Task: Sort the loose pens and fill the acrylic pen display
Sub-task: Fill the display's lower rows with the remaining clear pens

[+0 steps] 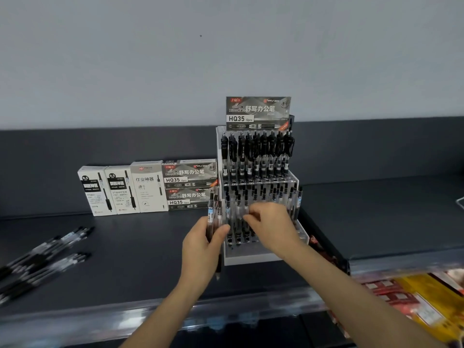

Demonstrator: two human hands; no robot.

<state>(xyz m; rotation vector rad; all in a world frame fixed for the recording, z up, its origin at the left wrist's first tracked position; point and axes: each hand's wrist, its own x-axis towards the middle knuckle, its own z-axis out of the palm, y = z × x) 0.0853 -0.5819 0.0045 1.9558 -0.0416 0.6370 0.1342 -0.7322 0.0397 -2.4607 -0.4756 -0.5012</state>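
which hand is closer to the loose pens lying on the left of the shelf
Left. The left hand, gripping a bundle of pens, is between the loose pens and the acrylic pen display. The right hand is farther away, at the display's lower tier.

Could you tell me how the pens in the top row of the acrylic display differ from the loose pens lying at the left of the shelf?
The top-row pens stand upright, side by side in the acrylic display; the loose pens lie flat on the shelf. The top-row pens form one even line, while the loose pens lie heaped at a slant. Both look like black-and-clear pens.
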